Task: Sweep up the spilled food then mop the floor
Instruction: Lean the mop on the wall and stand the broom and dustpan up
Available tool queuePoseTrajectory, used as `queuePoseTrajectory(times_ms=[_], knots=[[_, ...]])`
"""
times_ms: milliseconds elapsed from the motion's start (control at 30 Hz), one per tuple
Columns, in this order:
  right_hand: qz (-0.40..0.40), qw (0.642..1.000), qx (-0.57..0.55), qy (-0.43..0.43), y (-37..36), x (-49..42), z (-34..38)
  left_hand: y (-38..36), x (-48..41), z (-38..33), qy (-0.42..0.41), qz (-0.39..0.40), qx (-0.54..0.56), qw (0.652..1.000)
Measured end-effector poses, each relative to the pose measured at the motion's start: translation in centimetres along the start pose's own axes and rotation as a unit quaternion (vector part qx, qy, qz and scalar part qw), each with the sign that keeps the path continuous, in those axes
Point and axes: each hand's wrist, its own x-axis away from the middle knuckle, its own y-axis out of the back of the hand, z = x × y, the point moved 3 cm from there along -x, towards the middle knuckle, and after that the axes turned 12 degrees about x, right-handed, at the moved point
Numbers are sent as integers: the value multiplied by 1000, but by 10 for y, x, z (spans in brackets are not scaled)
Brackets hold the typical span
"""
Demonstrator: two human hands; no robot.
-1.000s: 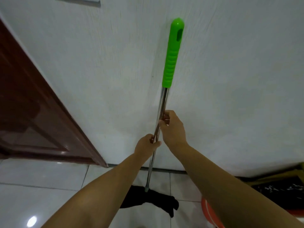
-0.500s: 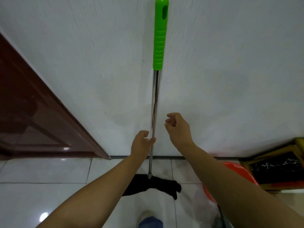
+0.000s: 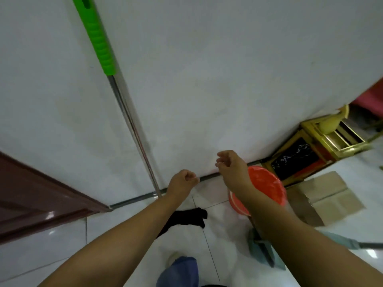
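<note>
The white wall (image 3: 217, 69) fills most of the view and serves as the landmark. Below it runs the pale tiled floor (image 3: 51, 241). At the wall's lower left edge stands a dark brown door (image 3: 31, 195). The mop (image 3: 132, 125) leans against the wall, tilted, its green handle sleeve (image 3: 97, 40) high on the wall at the upper left and its metal pole slanting down to the wall's foot, where its black mop cloth (image 3: 186, 219) lies on the floor just out from the wall. At the wall's right end sits a gold-framed stand (image 3: 319, 146), with flattened cardboard (image 3: 331, 197) on the floor in front of it. An orange bucket (image 3: 267, 187) stands near the foot of the wall, partly behind the right forearm. The left hand (image 3: 181, 183), in front of the wall's base and just right of the pole, has its grip loosely curled, holding nothing. The right hand (image 3: 232, 166) is slightly higher against the wall, fingers half spread and empty.
</note>
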Motion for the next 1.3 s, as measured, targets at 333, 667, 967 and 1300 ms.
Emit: queuePoseTrajectory(times_ms=[333, 667, 967, 1300], knots=[[-139, 986, 56, -73, 147, 69, -118, -172, 58, -40, -49, 158, -53, 985], [-207, 971, 44, -108, 219, 155, -218, -317, 130, -31, -63, 291, -140, 944], [-253, 949, 57, -180, 253, 186, -307, -387, 149, -12, -73, 333, -214, 915], [-233, 944, -10, -233, 262, 160, -344, -409, 130, 4, -107, 304, -307, 896]])
